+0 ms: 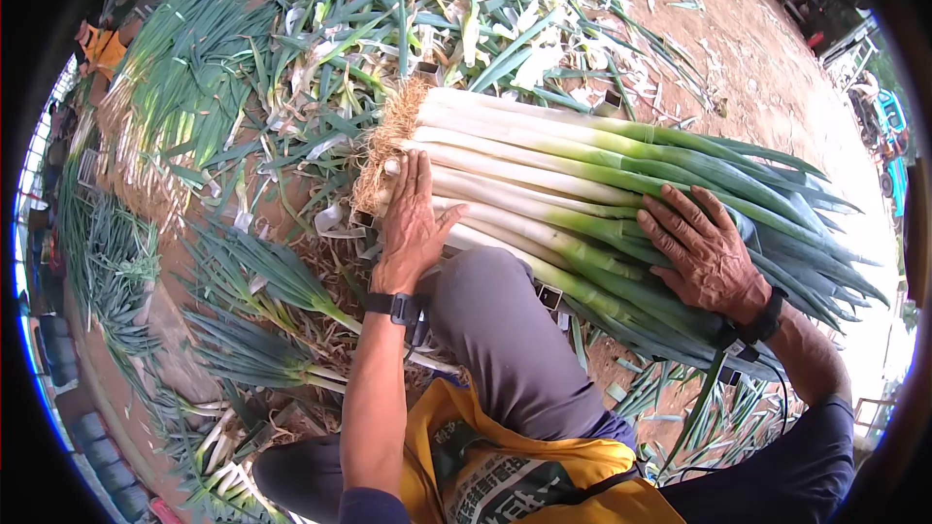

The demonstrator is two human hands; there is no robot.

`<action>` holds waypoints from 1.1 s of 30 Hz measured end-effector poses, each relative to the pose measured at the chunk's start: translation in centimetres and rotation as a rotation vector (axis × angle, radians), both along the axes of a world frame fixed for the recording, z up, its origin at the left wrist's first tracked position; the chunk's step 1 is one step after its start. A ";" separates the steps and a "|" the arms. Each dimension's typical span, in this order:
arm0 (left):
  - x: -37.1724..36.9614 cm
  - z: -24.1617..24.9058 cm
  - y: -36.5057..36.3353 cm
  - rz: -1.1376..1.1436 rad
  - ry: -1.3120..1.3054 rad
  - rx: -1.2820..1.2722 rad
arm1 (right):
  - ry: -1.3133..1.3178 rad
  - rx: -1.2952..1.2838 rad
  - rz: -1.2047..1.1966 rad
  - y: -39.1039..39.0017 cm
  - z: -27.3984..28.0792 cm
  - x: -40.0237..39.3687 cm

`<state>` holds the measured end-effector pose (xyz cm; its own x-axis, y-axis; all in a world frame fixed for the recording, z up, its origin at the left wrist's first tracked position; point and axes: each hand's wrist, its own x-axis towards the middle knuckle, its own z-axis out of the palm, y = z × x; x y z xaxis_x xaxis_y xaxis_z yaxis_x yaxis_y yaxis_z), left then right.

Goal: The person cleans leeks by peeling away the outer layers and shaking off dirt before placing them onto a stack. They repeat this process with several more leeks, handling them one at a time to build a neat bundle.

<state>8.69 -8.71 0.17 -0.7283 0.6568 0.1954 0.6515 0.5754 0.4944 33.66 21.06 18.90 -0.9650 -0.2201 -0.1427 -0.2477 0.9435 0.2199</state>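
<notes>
While a thick bundle of white-stemmed, green-leaved leeks (553, 170) is laid crosswise before the bent, grey-trousered knee (490, 301), its white stems (505, 184) are partly covered near the shaggy tan roots (393, 131) by the left hand (414, 225), palm down, fingers straight and close together, thumb held apart. The green part (650, 150) is touched by the right hand (701, 254), its fingers loosely spread and slightly bent. The left forearm (377, 408) is pointed forward; the right forearm (808, 354) is angled inward from the side.
</notes>
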 end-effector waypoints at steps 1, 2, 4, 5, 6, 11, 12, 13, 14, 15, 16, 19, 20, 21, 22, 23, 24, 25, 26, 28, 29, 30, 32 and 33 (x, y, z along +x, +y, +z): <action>0.1 -0.1 0.0 -0.006 0.011 0.010 | -0.001 -0.009 0.001 0.3 -0.6 0.2; 0.2 0.0 0.1 -0.006 0.012 0.005 | 0.002 -0.015 0.000 0.7 -1.2 0.4; 0.3 0.5 0.1 -0.012 0.009 0.006 | 0.020 -0.025 0.007 1.0 -1.4 0.2; 0.3 0.7 0.2 -0.012 0.005 0.006 | 0.023 -0.034 0.010 0.8 -1.3 0.3; 0.1 0.7 0.3 -0.014 -0.002 0.002 | 0.025 -0.044 0.016 0.8 -1.4 0.2; 0.5 0.3 0.7 0.010 0.023 -0.007 | 0.066 -0.051 0.031 1.6 -2.7 0.7; 0.5 0.4 0.8 0.017 0.015 -0.020 | 0.068 -0.050 0.029 1.5 -2.6 0.8; 0.3 0.4 0.9 0.010 0.013 -0.017 | 0.071 -0.048 0.034 1.5 -2.5 0.7; 0.3 0.3 0.7 0.009 0.007 -0.016 | 0.080 -0.039 0.042 1.5 -2.8 0.8; 0.5 0.2 0.4 0.011 -0.003 -0.016 | 0.067 -0.038 0.033 1.3 -2.5 0.9; 0.3 0.0 0.4 0.012 0.003 -0.034 | 0.059 -0.033 0.027 1.0 -2.2 0.8; 0.2 0.8 -0.3 -0.006 -0.022 0.007 | 0.052 0.009 0.044 0.5 -1.5 0.7; 0.6 1.5 -0.7 0.009 -0.085 0.025 | 0.054 0.011 0.049 0.2 -1.2 0.7; 1.1 2.1 -1.2 0.024 -0.130 0.074 | 0.053 0.010 0.054 -0.1 -0.9 0.7; 1.5 2.5 -1.9 0.023 -0.122 0.120 | 0.040 -0.013 0.054 -0.6 -0.3 0.5; 1.9 2.8 -2.8 0.022 -0.116 0.165 | 0.051 -0.018 0.051 -1.0 0.1 0.6; 2.4 3.0 -4.1 0.034 -0.096 0.197 | 0.055 -0.025 0.048 -1.3 0.3 0.7; 3.3 4.6 -5.9 0.070 -0.123 0.246 | 0.053 -0.034 0.048 -1.9 0.6 0.7; 3.5 5.2 -7.6 0.108 -0.098 0.261 | 0.022 -0.044 0.034 -2.6 1.3 0.4; 4.1 6.3 -11.9 0.222 -0.086 0.246 | 0.034 -0.083 0.040 -3.7 1.7 0.6; 4.8 8.2 -14.4 0.286 -0.206 0.207 | 0.036 -0.106 0.040 -4.1 1.7 0.7; 5.2 8.5 -16.9 0.349 -0.203 0.222 | 0.055 -0.138 0.080 -4.5 1.9 0.6; 5.9 9.2 -21.8 0.448 -0.238 0.243 | 0.021 -0.231 0.042 -6.5 2.1 -0.4; 6.5 9.7 -24.1 0.485 -0.278 0.249 | 0.011 -0.273 0.014 -7.6 2.4 -1.1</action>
<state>15.19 -32.82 9.92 -0.9787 0.1963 0.0603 0.1715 0.6195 0.7660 32.52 13.46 21.31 -0.9627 -0.2625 -0.0659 -0.2604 0.9647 -0.0396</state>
